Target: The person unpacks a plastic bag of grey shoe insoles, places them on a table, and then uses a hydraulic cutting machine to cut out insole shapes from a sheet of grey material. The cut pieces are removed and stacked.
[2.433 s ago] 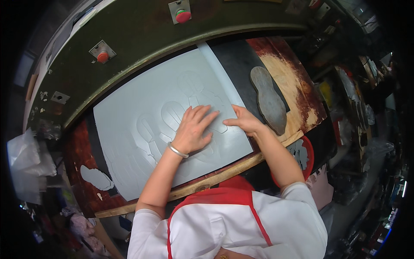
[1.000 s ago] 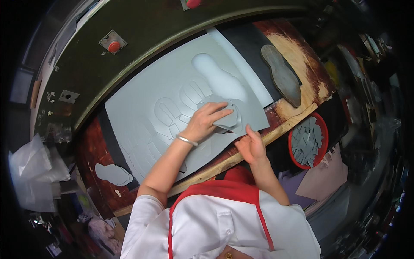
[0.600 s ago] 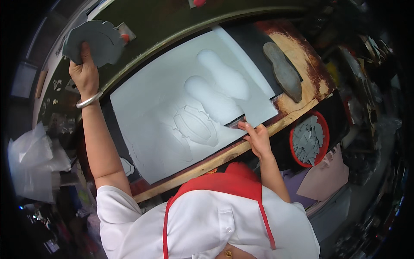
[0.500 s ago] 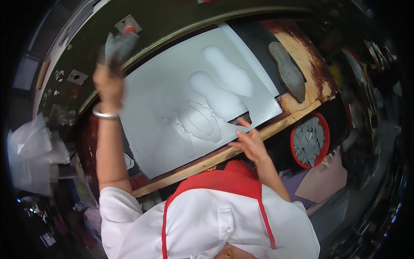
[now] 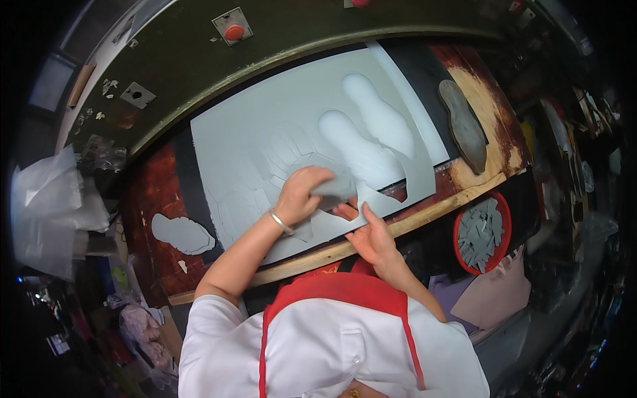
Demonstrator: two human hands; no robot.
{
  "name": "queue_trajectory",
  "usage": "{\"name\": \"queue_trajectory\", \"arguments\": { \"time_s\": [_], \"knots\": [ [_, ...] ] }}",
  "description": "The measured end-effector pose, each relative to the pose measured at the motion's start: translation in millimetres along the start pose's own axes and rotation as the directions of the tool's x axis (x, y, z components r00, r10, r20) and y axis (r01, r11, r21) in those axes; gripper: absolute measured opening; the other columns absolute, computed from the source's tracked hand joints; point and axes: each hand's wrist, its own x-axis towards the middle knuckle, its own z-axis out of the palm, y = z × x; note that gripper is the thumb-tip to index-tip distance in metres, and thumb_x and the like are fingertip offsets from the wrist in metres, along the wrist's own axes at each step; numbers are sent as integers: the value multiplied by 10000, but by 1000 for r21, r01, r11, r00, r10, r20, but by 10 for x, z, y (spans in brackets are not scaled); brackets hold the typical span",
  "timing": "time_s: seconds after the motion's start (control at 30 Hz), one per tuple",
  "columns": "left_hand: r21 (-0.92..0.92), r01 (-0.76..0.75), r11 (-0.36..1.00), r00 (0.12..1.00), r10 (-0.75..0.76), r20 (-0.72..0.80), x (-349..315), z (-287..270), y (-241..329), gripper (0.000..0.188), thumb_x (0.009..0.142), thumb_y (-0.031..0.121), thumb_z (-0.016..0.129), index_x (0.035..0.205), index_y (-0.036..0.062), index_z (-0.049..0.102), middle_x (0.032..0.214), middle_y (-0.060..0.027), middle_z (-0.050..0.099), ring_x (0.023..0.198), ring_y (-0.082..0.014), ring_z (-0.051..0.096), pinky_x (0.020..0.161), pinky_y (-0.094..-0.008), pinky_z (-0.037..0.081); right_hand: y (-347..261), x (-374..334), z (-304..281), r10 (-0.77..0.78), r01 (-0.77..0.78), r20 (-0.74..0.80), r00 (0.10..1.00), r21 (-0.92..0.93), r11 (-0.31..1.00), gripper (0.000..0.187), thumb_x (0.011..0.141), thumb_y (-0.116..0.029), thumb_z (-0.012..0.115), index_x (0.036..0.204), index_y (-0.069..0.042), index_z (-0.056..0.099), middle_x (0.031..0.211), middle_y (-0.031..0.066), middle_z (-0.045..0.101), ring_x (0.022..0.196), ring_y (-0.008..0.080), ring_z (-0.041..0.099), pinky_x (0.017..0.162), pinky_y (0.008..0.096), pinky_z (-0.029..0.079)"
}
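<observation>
Grey sheet (image 5: 285, 126) lies flat on the cutting board (image 5: 491, 142), two sole-shaped holes already out. Head view: your left hand (image 5: 300, 196) is closed on a cut grey piece (image 5: 337, 188) near the sheet's front edge; your right hand (image 5: 373, 233) presses fingers flat on the strip beside it. Keep that hold-down firm and lift slowly so the thin strip doesn't tear. Red bin of offcuts (image 5: 483, 233) sits right.
</observation>
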Motion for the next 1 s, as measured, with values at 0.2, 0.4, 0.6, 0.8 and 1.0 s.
{"name": "queue_trajectory", "arguments": {
  "time_s": [0.2,0.4,0.6,0.8,1.0],
  "knots": [
    [-100,-43,994,265,-85,-960,503,-1399,-180,395,978,287,525,1160,-61,492,1034,-122,591,901,-168,533,846,-295,442,5,-2,-86,-3,-15,-150,989,-114,993,429,1013,-319,397,1317,-16,407,1242,188,547,1234,302,463,1052,468,343],
    [243,-102,965,271,262,-926,69,-1965,-152,282,958,198,561,1117,-26,497,995,-85,596,873,-149,551,798,-273,454,104,-81,-23,-64,57,-22,998,-219,974,440,965,-173,500,1363,-33,376,1322,173,465,1257,292,440,1010,523,403],
    [345,-390,854,896,438,-72,-697,-598,-94,402,750,30,587,1150,63,610,1125,-148,626,1071,-308,610,942,-417,495,408,-50,10,110,-92,20,994,-424,901,463,911,-82,590,1339,-40,417,1280,112,501,1164,203,504,931,384,465],
    [226,-289,930,955,265,132,-1028,-487,-289,558,645,90,693,1196,97,600,1296,-149,515,1189,-355,507,1015,-521,390,627,-14,180,148,-144,18,989,-130,981,499,919,-66,526,1384,-38,349,1359,121,459,1263,249,427,1075,447,322],
    [-74,-190,979,914,149,-377,-732,-633,-386,387,735,36,640,1120,76,633,933,-123,648,872,-250,632,813,-348,509,714,-3,297,147,-129,163,976,-118,985,426,997,-160,402,1399,-40,330,1343,174,480,1305,295,396,1086,470,307]
  ]
}}
